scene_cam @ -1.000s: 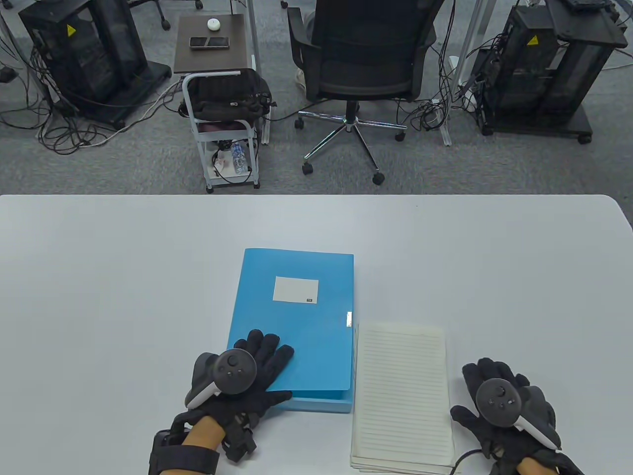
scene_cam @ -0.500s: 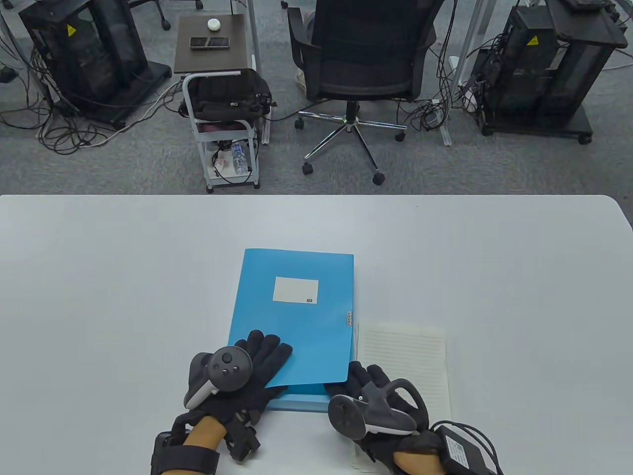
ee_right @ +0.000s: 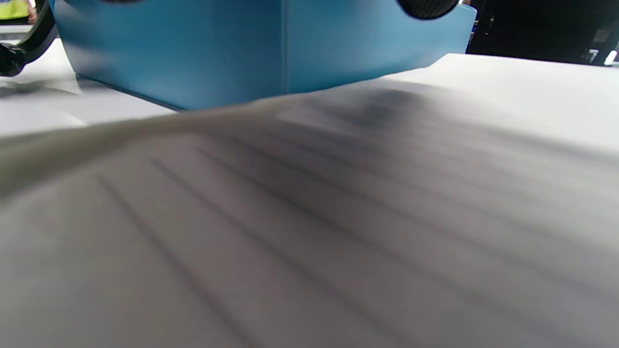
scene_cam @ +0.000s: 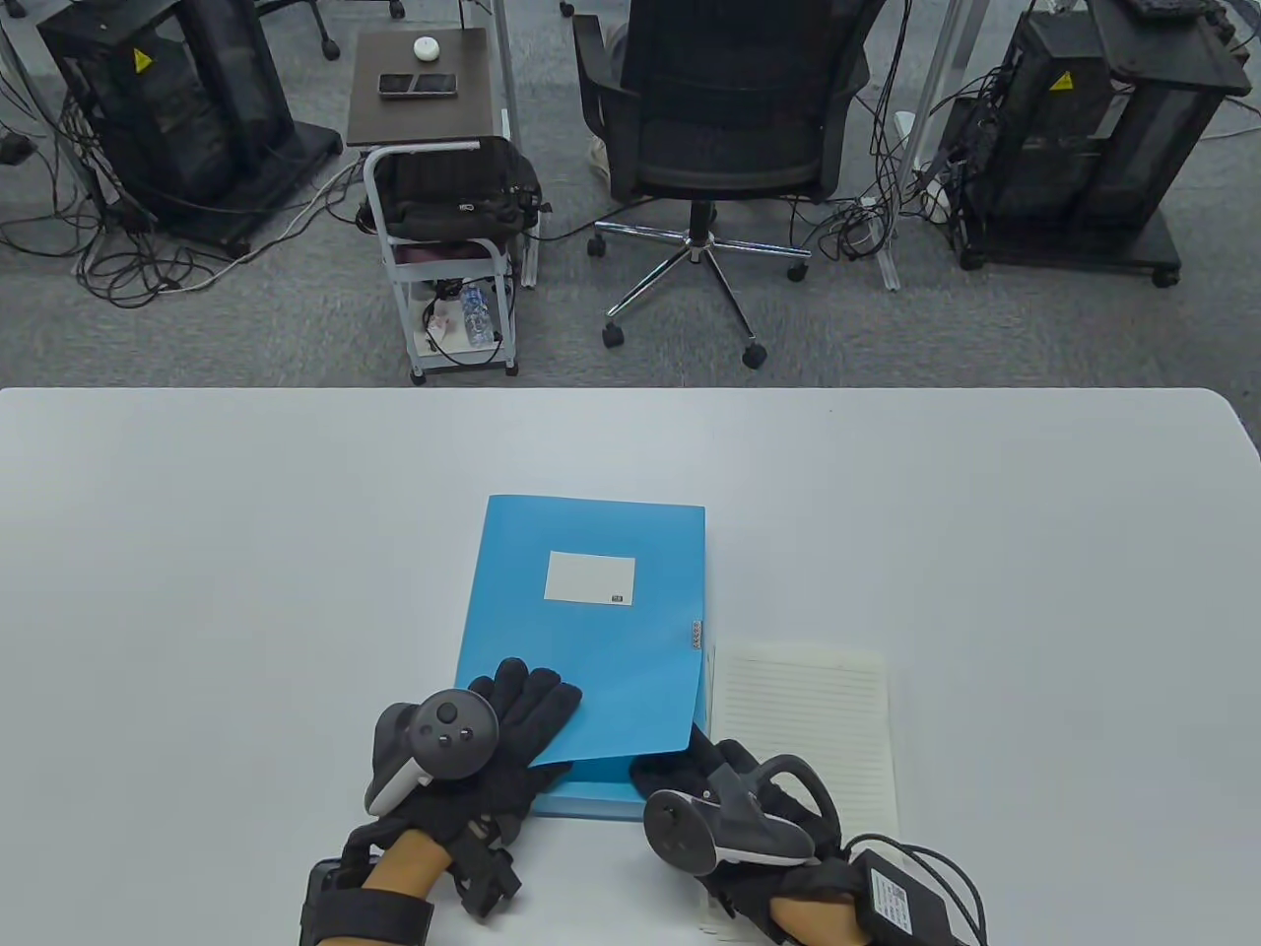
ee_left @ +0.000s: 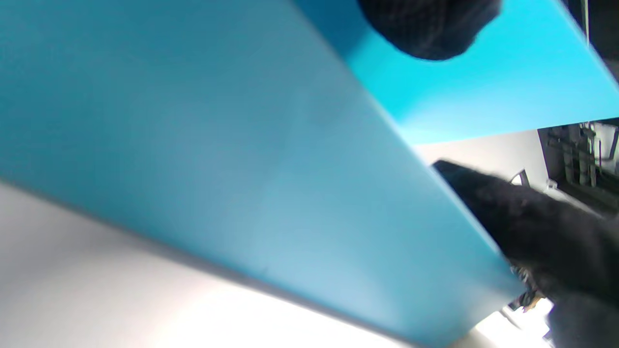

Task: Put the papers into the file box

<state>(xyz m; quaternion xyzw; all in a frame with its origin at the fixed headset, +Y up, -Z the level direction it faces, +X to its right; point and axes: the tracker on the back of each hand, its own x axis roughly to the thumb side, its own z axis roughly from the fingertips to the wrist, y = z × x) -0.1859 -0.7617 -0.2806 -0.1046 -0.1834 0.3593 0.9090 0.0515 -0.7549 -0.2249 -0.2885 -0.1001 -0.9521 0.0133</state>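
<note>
The blue file box (scene_cam: 591,631) lies flat in the middle of the white table (scene_cam: 197,591), with a white label on its lid. My left hand (scene_cam: 527,705) rests flat on the lid near its front left corner. My right hand (scene_cam: 714,774) is at the box's front right corner, fingers tucked under the lid, whose corner (scene_cam: 680,739) stands slightly raised. A stack of lined papers (scene_cam: 803,729) lies just right of the box, partly under my right wrist. The right wrist view shows the papers (ee_right: 309,217) close up, the box (ee_right: 242,48) behind them and a fingertip (ee_right: 425,7) against it.
An office chair (scene_cam: 729,118), a small cart (scene_cam: 443,246) and equipment racks stand on the floor beyond the table's far edge. A black battery pack with a cable (scene_cam: 892,902) sits on my right wrist.
My right hand has moved left from beside the papers to the box's front right corner, and the lid corner has lifted a little. My left hand has stayed on the lid.
</note>
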